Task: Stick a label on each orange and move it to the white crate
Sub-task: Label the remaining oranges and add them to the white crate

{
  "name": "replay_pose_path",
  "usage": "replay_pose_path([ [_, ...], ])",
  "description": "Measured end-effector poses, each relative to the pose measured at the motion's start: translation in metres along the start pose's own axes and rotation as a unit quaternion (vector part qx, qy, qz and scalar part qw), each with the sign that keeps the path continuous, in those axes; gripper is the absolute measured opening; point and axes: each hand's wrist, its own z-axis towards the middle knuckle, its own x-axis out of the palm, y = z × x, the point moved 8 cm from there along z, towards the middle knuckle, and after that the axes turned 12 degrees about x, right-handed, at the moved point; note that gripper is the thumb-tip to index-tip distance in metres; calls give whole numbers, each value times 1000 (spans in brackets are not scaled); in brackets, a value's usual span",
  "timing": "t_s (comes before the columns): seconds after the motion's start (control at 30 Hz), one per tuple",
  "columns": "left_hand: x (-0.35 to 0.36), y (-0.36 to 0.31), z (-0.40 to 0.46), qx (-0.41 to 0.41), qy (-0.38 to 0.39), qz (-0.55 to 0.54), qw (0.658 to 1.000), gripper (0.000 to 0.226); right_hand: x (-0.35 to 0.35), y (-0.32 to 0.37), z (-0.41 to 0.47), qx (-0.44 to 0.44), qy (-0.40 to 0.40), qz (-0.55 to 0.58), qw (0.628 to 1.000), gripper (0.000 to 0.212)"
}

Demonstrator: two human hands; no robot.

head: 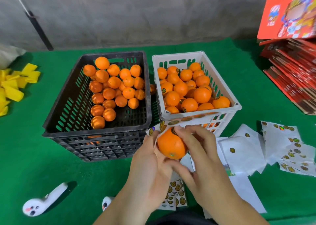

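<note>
One round orange fruit (171, 145) is held just in front of the white slotted plastic crate (201, 117), cupped from below by the left hand (150, 166), whose curled fingers also pinch a white sticker sheet (159, 128). A round dark label (174, 131) is pressed onto its top by the right hand (200, 156), fingers bent. Labelled oranges (188, 91) fill the white crate; left of it, a black slotted plastic crate (102, 130) holds unlabelled oranges (112, 87). Spent backing sheets (273, 149) lie right of it, on green felt (42, 156).
</note>
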Motion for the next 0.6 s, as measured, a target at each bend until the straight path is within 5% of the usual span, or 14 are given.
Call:
replay_pose_path([
  [0.1, 5, -5, 4, 47, 29, -5, 998, 46, -13, -1, 7, -34, -29, 27, 999, 73],
  [0.33, -27, -56, 21, 268, -45, 73, 959, 38, -48, -42, 63, -52, -54, -3, 997, 63],
  [0.53, -37, -60, 41, 275, 2, 67, 959, 43, -41, -101, 160, 166, -17, -49, 985, 96],
  [0.6, -38, -59, 49, 274, 24, 85, 958, 45, -28, -114, 166, 256, 25, 65, 964, 109],
])
